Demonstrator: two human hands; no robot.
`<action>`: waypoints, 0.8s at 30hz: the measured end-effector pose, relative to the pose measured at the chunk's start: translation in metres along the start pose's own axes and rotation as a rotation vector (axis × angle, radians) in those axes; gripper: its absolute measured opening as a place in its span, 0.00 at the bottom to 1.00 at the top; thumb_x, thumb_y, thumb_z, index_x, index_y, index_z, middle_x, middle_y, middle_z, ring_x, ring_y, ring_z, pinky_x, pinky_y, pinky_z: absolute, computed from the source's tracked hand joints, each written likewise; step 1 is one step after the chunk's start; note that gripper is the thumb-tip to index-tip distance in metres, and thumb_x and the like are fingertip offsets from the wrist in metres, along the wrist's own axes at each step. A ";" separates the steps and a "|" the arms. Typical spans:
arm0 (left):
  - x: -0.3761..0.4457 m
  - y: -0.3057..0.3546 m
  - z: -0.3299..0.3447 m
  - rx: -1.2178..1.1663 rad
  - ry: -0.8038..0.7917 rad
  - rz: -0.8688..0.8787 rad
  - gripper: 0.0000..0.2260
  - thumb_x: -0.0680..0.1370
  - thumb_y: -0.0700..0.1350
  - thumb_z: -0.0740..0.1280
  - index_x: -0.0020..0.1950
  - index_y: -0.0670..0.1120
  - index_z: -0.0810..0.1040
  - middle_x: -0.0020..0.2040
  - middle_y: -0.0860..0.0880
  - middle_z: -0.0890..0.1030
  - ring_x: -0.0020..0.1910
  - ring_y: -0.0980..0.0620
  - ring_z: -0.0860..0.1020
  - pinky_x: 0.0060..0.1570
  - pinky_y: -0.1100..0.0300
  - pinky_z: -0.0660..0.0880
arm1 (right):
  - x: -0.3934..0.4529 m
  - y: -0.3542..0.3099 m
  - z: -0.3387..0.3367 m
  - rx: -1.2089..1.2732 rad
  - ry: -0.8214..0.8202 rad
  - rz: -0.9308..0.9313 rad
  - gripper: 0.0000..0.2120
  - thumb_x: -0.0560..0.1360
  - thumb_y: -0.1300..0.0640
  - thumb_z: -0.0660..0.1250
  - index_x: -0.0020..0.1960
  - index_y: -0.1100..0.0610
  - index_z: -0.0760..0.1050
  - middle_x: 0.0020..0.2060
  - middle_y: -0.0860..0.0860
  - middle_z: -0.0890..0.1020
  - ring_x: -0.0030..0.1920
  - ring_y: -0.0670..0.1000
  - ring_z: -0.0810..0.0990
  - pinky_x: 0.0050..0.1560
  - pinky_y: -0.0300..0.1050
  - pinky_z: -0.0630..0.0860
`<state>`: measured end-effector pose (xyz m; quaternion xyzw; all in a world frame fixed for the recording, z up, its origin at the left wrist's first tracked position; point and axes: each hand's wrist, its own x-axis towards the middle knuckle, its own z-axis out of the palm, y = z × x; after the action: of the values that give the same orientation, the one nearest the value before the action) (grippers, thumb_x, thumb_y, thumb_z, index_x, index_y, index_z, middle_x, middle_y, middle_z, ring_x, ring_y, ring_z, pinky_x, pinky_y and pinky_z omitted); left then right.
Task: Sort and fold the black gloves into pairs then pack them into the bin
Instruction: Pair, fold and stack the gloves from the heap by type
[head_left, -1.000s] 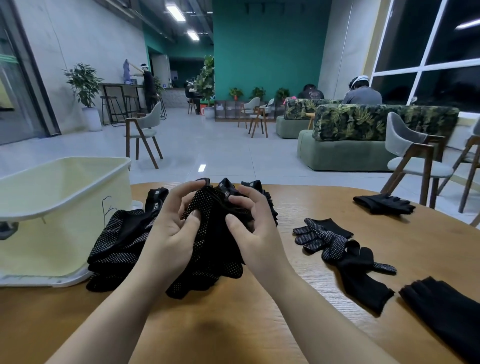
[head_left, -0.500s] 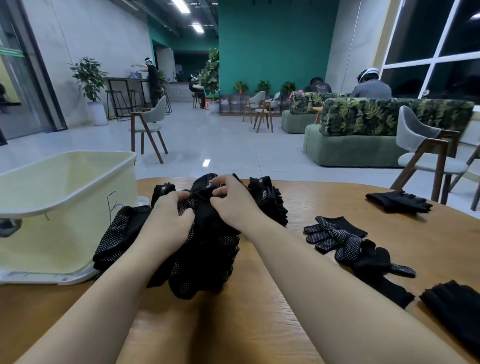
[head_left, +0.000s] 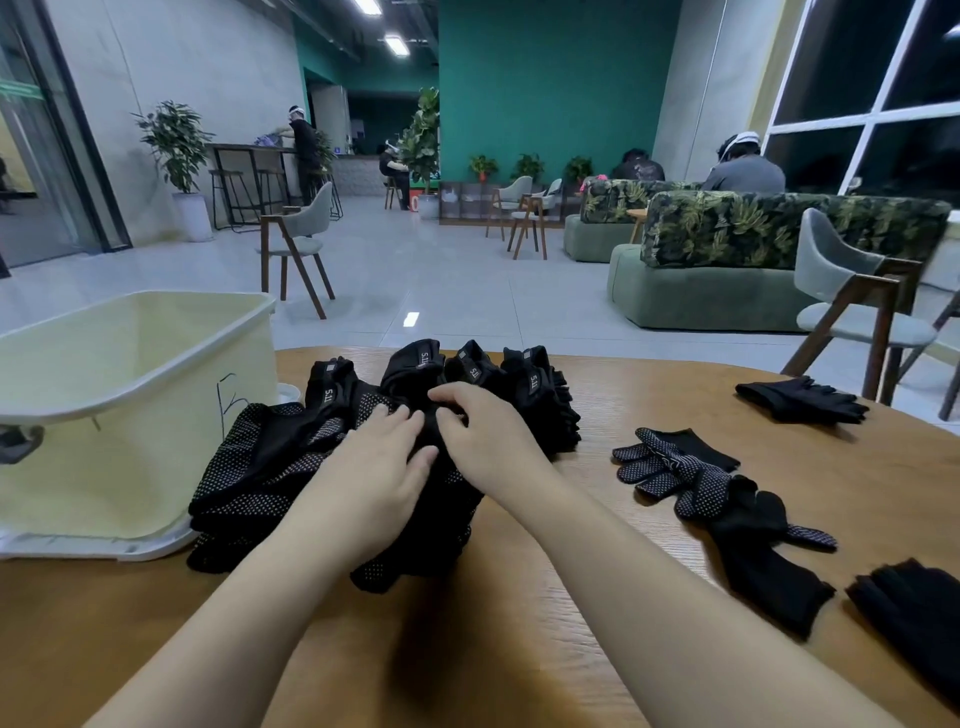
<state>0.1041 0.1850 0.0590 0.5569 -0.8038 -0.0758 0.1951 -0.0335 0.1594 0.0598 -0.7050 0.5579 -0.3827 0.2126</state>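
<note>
Pressing down on a heap of black knitted gloves with white grip dots, a person worked at a round wooden table in a lounge with teal walls. The left hand lay on top of the heap with its fingers fairly straight and spread over the fabric. The right hand sat just beside it, its fingers curled and pinching a fold of black cloth at the heap's crest. Several cuffs with small white-lettered labels stood up at the far edge of the heap.

The heap rested on the table, touching the side of a pale yellow plastic bin that stood at the left edge; what lay inside the bin could not be told from this angle.

To the right, well apart from the heap, a loose dotted black glove lay palm up, overlapping a plain black glove nearer the person. A folded dark glove bundle sat toward the table's far right edge, and another black glove pile lay at the near right, partly cut off by the frame.

Behind the table stood a grey chair with wooden legs, a green sofa with a leaf-print back, and seated people farther off.
</note>
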 end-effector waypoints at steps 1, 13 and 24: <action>-0.001 -0.001 0.004 0.064 -0.033 0.005 0.25 0.83 0.55 0.48 0.77 0.47 0.53 0.77 0.51 0.56 0.76 0.53 0.49 0.72 0.56 0.49 | -0.006 0.004 0.000 0.005 -0.002 -0.024 0.16 0.81 0.58 0.57 0.67 0.54 0.73 0.64 0.47 0.76 0.65 0.45 0.72 0.62 0.33 0.63; 0.004 -0.008 0.014 0.282 -0.156 0.001 0.26 0.82 0.56 0.47 0.78 0.50 0.48 0.78 0.51 0.49 0.77 0.52 0.45 0.73 0.54 0.47 | -0.042 0.038 0.012 0.033 -0.170 -0.002 0.22 0.83 0.56 0.53 0.77 0.54 0.57 0.75 0.46 0.61 0.74 0.42 0.57 0.71 0.33 0.51; -0.030 0.018 0.046 0.048 0.364 0.191 0.27 0.77 0.57 0.51 0.67 0.44 0.74 0.66 0.46 0.75 0.72 0.46 0.66 0.72 0.50 0.51 | -0.089 0.065 -0.024 -0.004 0.031 -0.073 0.21 0.82 0.57 0.57 0.74 0.53 0.63 0.69 0.43 0.69 0.69 0.38 0.64 0.66 0.25 0.56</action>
<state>0.0792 0.2145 0.0158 0.4869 -0.8060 0.0642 0.3304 -0.1002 0.2280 0.0000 -0.7193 0.5359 -0.4000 0.1883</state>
